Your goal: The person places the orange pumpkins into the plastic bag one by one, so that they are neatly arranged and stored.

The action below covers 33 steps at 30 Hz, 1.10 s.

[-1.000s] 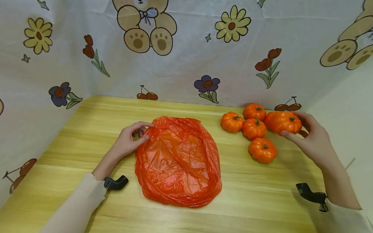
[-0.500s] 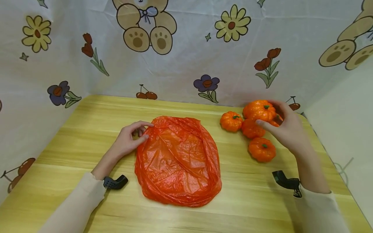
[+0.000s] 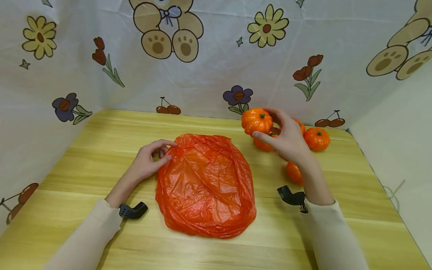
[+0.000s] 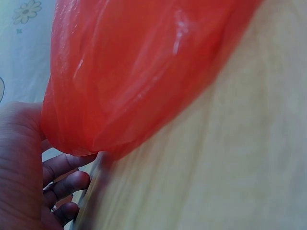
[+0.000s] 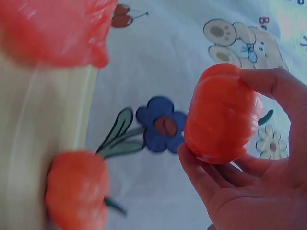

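Note:
My right hand (image 3: pixel 287 137) grips a small orange pumpkin (image 3: pixel 257 122) with a green stem, thumb on one side and fingers on the other. It is held in the air, as the right wrist view also shows of the pumpkin (image 5: pixel 223 115). Below it another pumpkin (image 3: pixel 264 144) sits on the table, partly covered. At the left edge of a red plastic bag (image 3: pixel 206 187), my left hand (image 3: pixel 150 159) pinches the film between thumb and fingers. In the left wrist view the bag (image 4: pixel 134 72) hides part of the thumb and index finger.
More pumpkins stand at the right: one in plain sight (image 3: pixel 317 139), one (image 3: pixel 294 173) half behind the right wrist, and one (image 3: pixel 300 125) behind the hand. A patterned cloth (image 3: pixel 202 82) hangs behind the wooden table (image 3: pixel 357 187).
My right hand has carried the pumpkin leftward from the far right, over the other pumpkins, closer to the bag. The left hand and the bag have stayed put.

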Each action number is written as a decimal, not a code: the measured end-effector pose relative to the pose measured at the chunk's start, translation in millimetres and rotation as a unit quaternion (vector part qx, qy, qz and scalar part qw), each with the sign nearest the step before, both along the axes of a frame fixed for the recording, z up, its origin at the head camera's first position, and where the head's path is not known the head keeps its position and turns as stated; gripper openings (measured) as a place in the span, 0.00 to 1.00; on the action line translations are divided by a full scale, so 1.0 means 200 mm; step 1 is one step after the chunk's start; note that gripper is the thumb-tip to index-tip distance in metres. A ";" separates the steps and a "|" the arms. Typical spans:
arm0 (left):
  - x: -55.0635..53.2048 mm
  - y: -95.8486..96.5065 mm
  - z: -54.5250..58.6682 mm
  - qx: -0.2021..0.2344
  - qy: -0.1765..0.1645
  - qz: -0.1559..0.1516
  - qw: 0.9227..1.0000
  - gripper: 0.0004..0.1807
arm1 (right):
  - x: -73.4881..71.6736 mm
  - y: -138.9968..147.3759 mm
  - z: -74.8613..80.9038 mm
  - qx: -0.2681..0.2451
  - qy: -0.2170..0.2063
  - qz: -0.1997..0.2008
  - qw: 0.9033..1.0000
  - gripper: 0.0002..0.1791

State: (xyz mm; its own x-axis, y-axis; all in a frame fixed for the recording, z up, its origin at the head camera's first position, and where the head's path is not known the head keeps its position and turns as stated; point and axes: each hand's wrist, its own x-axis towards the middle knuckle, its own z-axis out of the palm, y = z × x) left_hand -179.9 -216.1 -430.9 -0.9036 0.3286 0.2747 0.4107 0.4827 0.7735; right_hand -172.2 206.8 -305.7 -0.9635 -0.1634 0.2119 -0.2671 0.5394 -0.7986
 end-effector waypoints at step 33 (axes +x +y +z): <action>-0.01 0.00 0.00 0.008 -0.016 -0.004 1.000 0.19 | -0.09 -0.60 -0.09 -0.026 -0.008 0.110 0.994 0.39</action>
